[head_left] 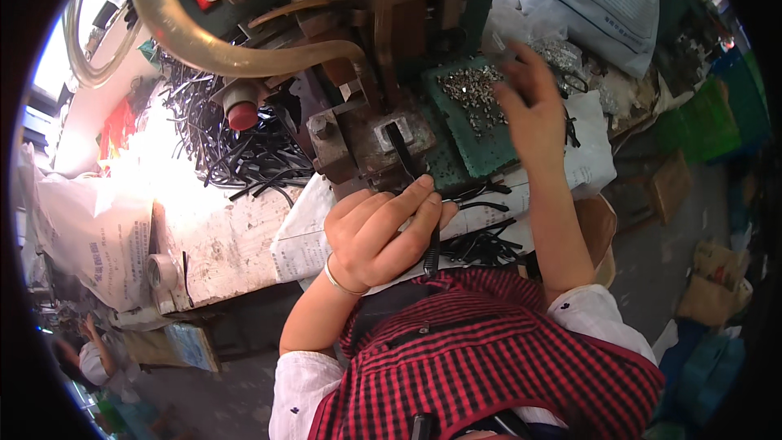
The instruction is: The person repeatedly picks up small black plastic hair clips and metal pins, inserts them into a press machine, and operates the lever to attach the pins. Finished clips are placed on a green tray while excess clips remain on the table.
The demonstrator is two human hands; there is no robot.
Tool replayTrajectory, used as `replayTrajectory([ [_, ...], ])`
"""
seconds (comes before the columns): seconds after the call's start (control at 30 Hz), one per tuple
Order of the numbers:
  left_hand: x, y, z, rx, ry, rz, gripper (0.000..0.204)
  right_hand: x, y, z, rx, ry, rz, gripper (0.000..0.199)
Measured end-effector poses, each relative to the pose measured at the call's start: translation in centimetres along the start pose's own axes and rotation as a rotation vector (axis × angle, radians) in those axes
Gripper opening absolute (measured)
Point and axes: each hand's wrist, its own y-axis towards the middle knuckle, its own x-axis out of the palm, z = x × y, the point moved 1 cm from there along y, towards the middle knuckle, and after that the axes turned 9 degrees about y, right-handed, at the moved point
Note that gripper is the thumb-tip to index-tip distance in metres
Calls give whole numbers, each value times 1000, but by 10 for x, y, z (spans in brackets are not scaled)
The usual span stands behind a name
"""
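My left hand (pixel 381 236) is closed, with thumb and fingertips pinching a flat black strap (pixel 400 149). The strap's far end lies over the small metal die (pixel 393 137) of a press, and its other end hangs below my fingers. My right hand (pixel 535 106) is raised at the right side of a green tray (pixel 481 156) that holds many small shiny metal pieces (pixel 475 88). Its thumb and fingers are bent and apart, slightly smeared by motion, and I see nothing between them.
Loose black straps (pixel 220 134) are heaped left of the press, near a red push button (pixel 242 116). A clear hose (pixel 236 57) arches above the die. More straps (pixel 481 246) lie before my body. White sacks (pixel 599 4) stand at the back right, and a tape roll (pixel 161 272) sits left.
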Motion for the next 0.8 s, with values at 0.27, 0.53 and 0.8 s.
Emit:
replayTrajectory([
  [0.27,8,-9,-4,24,26,41,28,-36,-47,39,-13,-515,-166,11],
  [0.53,-11,-33,11,-202,-80,-75,38,-15,-41,42,-139,-859,-166,13],
  [0.8,-131,-50,-13,-652,273,425,14,-24,-49,51,-185,-543,-41,19],
])
